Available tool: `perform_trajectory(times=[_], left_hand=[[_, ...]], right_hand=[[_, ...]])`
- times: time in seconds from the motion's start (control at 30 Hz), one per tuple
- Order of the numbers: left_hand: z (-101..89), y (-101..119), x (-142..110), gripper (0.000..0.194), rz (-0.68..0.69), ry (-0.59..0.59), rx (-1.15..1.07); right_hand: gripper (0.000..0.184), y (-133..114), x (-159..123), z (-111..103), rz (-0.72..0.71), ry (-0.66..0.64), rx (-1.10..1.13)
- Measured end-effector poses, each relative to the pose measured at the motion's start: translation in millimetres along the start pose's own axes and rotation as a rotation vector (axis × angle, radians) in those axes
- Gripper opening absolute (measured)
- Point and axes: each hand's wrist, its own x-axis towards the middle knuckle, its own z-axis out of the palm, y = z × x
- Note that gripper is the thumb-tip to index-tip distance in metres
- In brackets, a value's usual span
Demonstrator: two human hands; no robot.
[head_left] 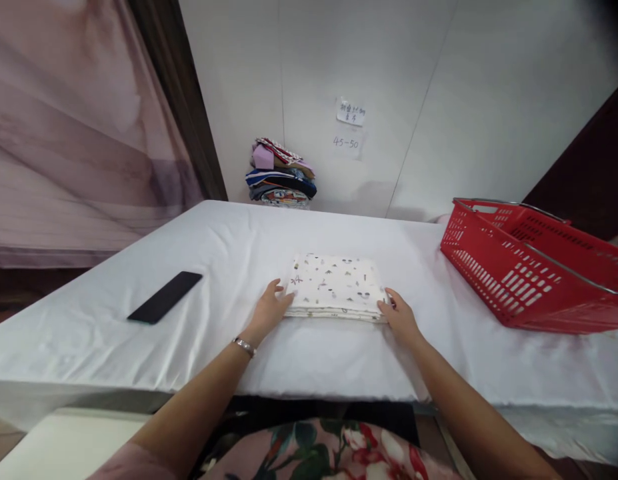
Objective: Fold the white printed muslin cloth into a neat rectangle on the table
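Observation:
A folded white cloth (333, 283) with a small scattered print lies flat on the white-covered table, its stacked layers showing along the near edge. At its near left corner, my left hand (269, 308) grips the side, thumb on top and fingers curled beside it. My right hand (401, 319) holds the near right corner the same way, thumb resting on the upper layer. The fingertips under the cloth's edges are partly hidden. A bracelet (245, 347) circles my left wrist.
A black flat slab (165, 297) lies on the table (229, 247) to the left. The red plastic basket (533, 273) with metal handles stands at the right. Behind the table's far edge is a stack of folded fabrics (281, 175). Handwritten paper signs (351, 113) hang on the wall.

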Motion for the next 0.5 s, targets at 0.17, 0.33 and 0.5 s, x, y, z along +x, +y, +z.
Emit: perform_trajectory(times=[0.17,0.33,0.5], left_hand=[[-5.8,7.7,-10.6,0.040,0.470,0.203,0.380],[8.9,15.4,-15.1,0.018,0.850,0.027,0.407],[22.8,13.8,-10.7,0.016,0.824,-0.080,0.378]], right_hand=[[0.039,-18.3,-6.0,-3.5,-0.452,0.066,-0.294],[0.022,-41.6,-11.4,13.4,-0.754,-0.222,-0.335],[0.021,-43.8,-9.7,24.3,-0.716,-0.260,-0.373]])
